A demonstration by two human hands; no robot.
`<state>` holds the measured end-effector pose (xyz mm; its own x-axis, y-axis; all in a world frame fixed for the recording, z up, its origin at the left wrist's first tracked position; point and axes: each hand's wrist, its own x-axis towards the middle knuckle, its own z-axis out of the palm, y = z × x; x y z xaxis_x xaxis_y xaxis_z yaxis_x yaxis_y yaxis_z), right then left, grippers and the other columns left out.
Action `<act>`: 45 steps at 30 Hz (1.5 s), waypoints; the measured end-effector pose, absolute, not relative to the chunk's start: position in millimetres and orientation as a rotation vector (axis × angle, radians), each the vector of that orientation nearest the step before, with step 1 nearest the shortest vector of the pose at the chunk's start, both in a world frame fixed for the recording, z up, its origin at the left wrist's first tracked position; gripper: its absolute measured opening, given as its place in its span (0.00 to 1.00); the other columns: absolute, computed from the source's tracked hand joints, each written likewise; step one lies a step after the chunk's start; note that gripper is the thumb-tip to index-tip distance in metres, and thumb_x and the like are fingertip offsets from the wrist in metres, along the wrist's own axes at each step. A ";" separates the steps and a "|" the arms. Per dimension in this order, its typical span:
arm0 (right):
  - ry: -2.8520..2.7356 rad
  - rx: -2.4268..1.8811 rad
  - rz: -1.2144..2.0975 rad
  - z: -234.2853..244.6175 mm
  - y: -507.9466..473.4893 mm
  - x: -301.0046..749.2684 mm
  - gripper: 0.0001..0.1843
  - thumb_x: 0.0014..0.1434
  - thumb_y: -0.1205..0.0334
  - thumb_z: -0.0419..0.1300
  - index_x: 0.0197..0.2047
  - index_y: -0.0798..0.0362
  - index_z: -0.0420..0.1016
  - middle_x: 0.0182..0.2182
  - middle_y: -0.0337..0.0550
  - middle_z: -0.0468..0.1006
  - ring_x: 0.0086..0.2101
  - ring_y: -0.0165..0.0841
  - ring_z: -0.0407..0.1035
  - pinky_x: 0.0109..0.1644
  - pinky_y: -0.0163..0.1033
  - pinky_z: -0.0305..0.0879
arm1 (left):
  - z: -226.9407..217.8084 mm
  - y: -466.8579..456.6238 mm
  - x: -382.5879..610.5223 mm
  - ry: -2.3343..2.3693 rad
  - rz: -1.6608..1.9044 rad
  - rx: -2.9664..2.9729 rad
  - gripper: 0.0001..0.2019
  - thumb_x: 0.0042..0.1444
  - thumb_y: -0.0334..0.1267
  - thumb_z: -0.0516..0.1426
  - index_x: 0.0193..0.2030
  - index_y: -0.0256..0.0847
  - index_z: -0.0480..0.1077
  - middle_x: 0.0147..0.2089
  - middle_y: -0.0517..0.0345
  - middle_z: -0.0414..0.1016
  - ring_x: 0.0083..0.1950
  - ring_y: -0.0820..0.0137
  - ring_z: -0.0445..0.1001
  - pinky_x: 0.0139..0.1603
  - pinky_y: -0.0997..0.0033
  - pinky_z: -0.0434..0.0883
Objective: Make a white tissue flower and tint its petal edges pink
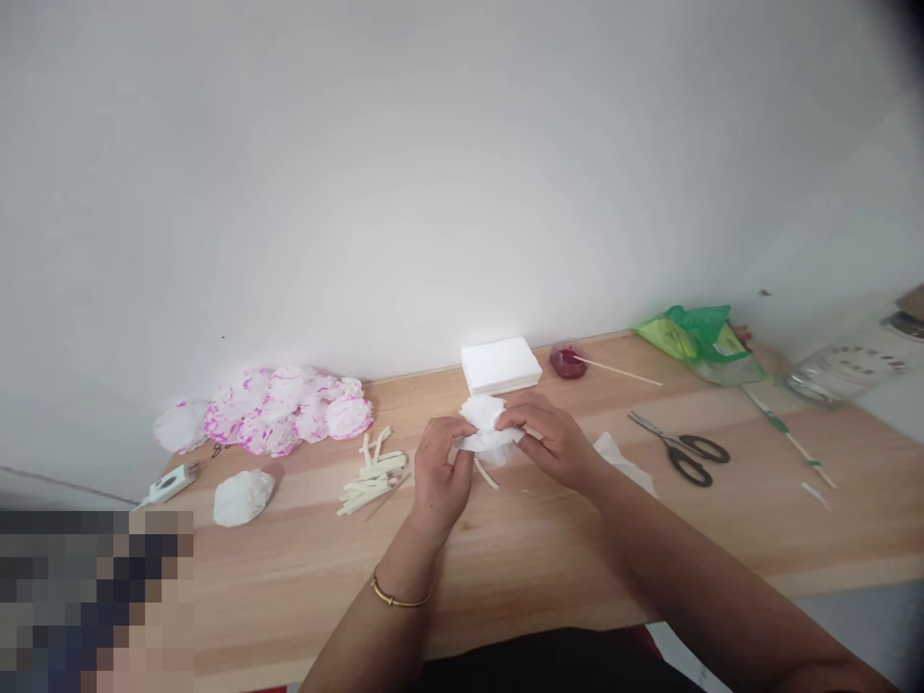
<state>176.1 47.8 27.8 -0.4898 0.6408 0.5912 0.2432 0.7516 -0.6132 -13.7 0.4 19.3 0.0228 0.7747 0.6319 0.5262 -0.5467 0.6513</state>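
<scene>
Both of my hands meet over the middle of the wooden table (pixel 549 568) around a bunched white tissue paper (pixel 485 428). My left hand (pixel 440 474) pinches its lower left side, fingers closed; a gold bracelet sits on that wrist. My right hand (pixel 552 438) grips the paper's right side with fingers curled over it. A pale stick (pixel 486 474) pokes out just below the paper. Behind the hands lies a stack of white tissue sheets (pixel 500 365).
Several pink-edged paper flowers (pixel 278 412) lie at the back left, a plain white one (pixel 243 497) nearer. Cut pale sticks (pixel 372 474) are left of my hands. Scissors (pixel 682 450), a red dish (pixel 568 362) with a skewer, a green bag (pixel 697 339) and a glass container (pixel 841 371) are right.
</scene>
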 end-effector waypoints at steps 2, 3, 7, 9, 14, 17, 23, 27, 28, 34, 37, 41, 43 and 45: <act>-2.093 -0.660 0.546 27.0 47.6 175.5 0.09 0.61 0.65 0.51 0.42 0.48 0.70 0.37 0.45 0.75 0.41 0.39 0.67 0.46 0.46 0.61 | 19.4 0.1 -14.4 1.373 1.540 2.083 0.08 0.56 0.28 0.51 0.40 0.41 0.68 0.38 0.53 0.72 0.42 0.67 0.71 0.43 0.65 0.68; -2.103 -0.659 0.543 26.9 47.6 175.2 0.09 0.62 0.65 0.51 0.42 0.48 0.70 0.36 0.45 0.75 0.40 0.39 0.67 0.46 0.46 0.61 | 19.5 0.0 -14.7 1.384 1.540 2.082 0.08 0.57 0.28 0.51 0.40 0.41 0.68 0.38 0.54 0.72 0.42 0.67 0.71 0.42 0.65 0.68; -2.120 -0.664 0.623 27.8 47.7 175.5 0.07 0.62 0.63 0.52 0.41 0.49 0.70 0.35 0.45 0.73 0.38 0.38 0.65 0.45 0.45 0.60 | 19.9 0.1 -15.8 1.409 1.584 2.088 0.07 0.57 0.28 0.51 0.40 0.40 0.68 0.37 0.54 0.72 0.41 0.68 0.71 0.42 0.66 0.68; -2.071 -0.694 0.750 28.6 48.0 176.9 0.07 0.60 0.59 0.57 0.42 0.49 0.69 0.36 0.44 0.72 0.38 0.37 0.65 0.45 0.44 0.61 | 19.7 0.4 -16.4 1.425 1.611 2.115 0.07 0.57 0.28 0.51 0.40 0.40 0.68 0.37 0.54 0.72 0.41 0.67 0.71 0.41 0.65 0.68; -1.811 -0.762 0.968 29.0 48.8 179.9 0.15 0.57 0.51 0.60 0.42 0.51 0.67 0.35 0.43 0.69 0.35 0.34 0.64 0.43 0.41 0.63 | 18.1 0.8 -16.2 1.439 1.586 2.236 0.09 0.56 0.26 0.51 0.40 0.41 0.68 0.37 0.53 0.73 0.41 0.66 0.70 0.42 0.62 0.69; -1.885 -0.841 0.951 31.2 48.1 178.5 0.10 0.57 0.55 0.60 0.40 0.51 0.69 0.32 0.41 0.71 0.33 0.33 0.65 0.41 0.39 0.63 | 16.5 1.4 -14.9 1.383 1.534 2.329 0.09 0.55 0.25 0.51 0.39 0.41 0.68 0.37 0.52 0.74 0.41 0.65 0.70 0.43 0.60 0.69; -2.106 -0.801 1.036 36.4 48.1 175.2 0.08 0.61 0.58 0.56 0.38 0.51 0.75 0.36 0.42 0.78 0.37 0.35 0.71 0.43 0.39 0.65 | 15.5 0.9 -14.2 1.413 1.541 2.333 0.10 0.55 0.26 0.52 0.42 0.40 0.68 0.38 0.52 0.74 0.42 0.65 0.70 0.43 0.61 0.69; -2.136 -0.824 0.887 31.6 49.2 173.6 0.06 0.59 0.61 0.58 0.39 0.50 0.75 0.36 0.43 0.79 0.38 0.36 0.71 0.44 0.42 0.64 | 17.3 -0.8 -14.2 1.458 1.594 2.202 0.10 0.56 0.26 0.53 0.44 0.40 0.67 0.38 0.53 0.74 0.43 0.66 0.71 0.44 0.63 0.69; -2.147 -0.827 0.809 29.9 49.2 172.8 0.06 0.59 0.61 0.58 0.38 0.50 0.75 0.36 0.43 0.79 0.38 0.36 0.71 0.44 0.42 0.64 | 17.8 -1.2 -14.1 1.448 1.606 2.181 0.11 0.56 0.26 0.53 0.45 0.40 0.66 0.38 0.53 0.75 0.44 0.66 0.72 0.44 0.64 0.69; -2.136 -0.765 0.432 25.3 48.1 169.1 0.04 0.61 0.62 0.56 0.36 0.51 0.72 0.31 0.43 0.76 0.36 0.36 0.68 0.45 0.44 0.60 | 21.6 -3.6 -12.8 1.395 1.659 2.187 0.11 0.57 0.26 0.53 0.46 0.41 0.67 0.40 0.53 0.76 0.46 0.67 0.72 0.49 0.63 0.68; -2.114 -0.726 0.336 27.2 47.5 169.3 0.02 0.60 0.64 0.56 0.36 0.51 0.70 0.31 0.43 0.75 0.36 0.36 0.67 0.44 0.44 0.59 | 25.0 -4.6 -12.6 1.513 1.708 2.083 0.09 0.57 0.29 0.54 0.44 0.40 0.68 0.39 0.54 0.75 0.44 0.67 0.72 0.47 0.65 0.68; -2.075 -0.728 0.343 30.2 44.8 171.0 0.02 0.59 0.66 0.55 0.34 0.51 0.68 0.30 0.42 0.73 0.35 0.35 0.65 0.45 0.44 0.57 | 24.4 -2.0 -13.8 1.654 1.670 1.804 0.05 0.57 0.34 0.55 0.39 0.39 0.70 0.37 0.54 0.74 0.41 0.68 0.72 0.45 0.66 0.68; -1.990 -0.759 0.477 30.1 42.4 171.0 0.03 0.60 0.65 0.55 0.33 0.51 0.68 0.30 0.41 0.72 0.34 0.34 0.64 0.44 0.43 0.57 | 20.3 1.0 -13.8 1.615 1.592 1.634 0.06 0.57 0.36 0.56 0.38 0.39 0.72 0.37 0.54 0.75 0.41 0.68 0.73 0.45 0.67 0.68; -1.809 -0.790 0.772 27.8 40.1 168.6 0.04 0.60 0.61 0.56 0.34 0.51 0.69 0.31 0.41 0.72 0.34 0.34 0.64 0.42 0.41 0.58 | 15.0 3.6 -12.2 1.507 1.486 1.489 0.07 0.56 0.38 0.56 0.38 0.39 0.73 0.38 0.54 0.76 0.40 0.68 0.73 0.45 0.68 0.68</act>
